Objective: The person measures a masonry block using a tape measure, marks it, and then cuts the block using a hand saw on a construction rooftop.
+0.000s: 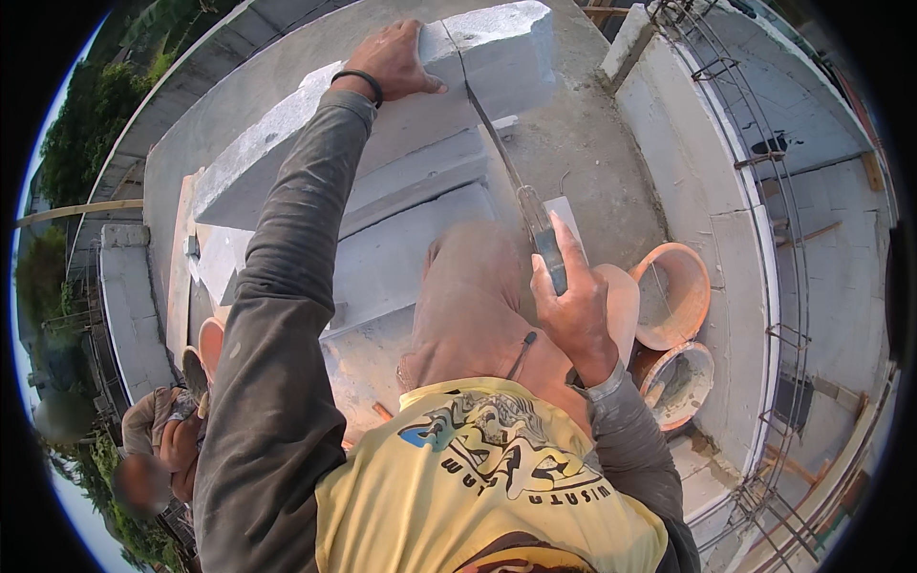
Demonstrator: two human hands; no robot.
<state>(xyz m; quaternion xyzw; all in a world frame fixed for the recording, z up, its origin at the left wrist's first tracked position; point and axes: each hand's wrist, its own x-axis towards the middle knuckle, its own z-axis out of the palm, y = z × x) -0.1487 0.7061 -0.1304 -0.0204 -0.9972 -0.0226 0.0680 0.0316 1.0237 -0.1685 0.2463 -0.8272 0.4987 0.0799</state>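
Note:
A long white lightweight concrete block (511,72) lies across a stack of similar blocks (411,234) in front of me. My left hand (394,62) clasps its upper edge, fingers over the top and thumb on the near face. To the right of that thumb, a handsaw (495,143) sits in a cut through the block's edge. The saw's narrow blade runs back toward me to a grey-blue handle. My right hand (578,310) is wrapped round that handle, with the index finger stretched along it. The far end of the blade is partly hidden in the block.
Orange buckets (683,291) stand to the right, one crusted with mortar (683,387). A block wall (683,162) with steel rebar cages (788,220) runs along the right. At lower left, another person (172,435) is near more orange buckets. A plank (181,277) leans left of the stack.

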